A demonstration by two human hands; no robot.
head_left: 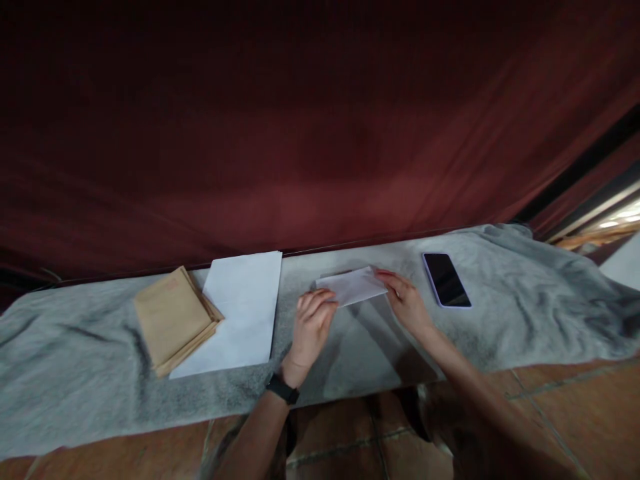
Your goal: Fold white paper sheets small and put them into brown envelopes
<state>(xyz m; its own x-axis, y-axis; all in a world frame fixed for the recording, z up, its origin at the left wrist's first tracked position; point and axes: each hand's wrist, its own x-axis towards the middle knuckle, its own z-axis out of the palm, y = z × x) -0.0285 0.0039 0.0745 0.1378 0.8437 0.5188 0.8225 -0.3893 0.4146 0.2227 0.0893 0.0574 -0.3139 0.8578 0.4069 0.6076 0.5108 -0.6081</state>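
Observation:
A small folded white paper (354,285) lies on the grey cloth (75,373) in the middle of the view. My left hand (313,327) rests at its near left corner, fingers curled onto the edge. From the right, my right hand (407,303) pinches the paper's right end with its fingertips. A dark watch sits on my left wrist (283,388).
A stack of white sheets (240,313) lies left of my hands, with a pile of brown envelopes (173,319) overlapping its left side. A phone (446,280) lies screen up at the right. A dark red curtain (320,133) hangs behind; tiled floor (575,413) is below.

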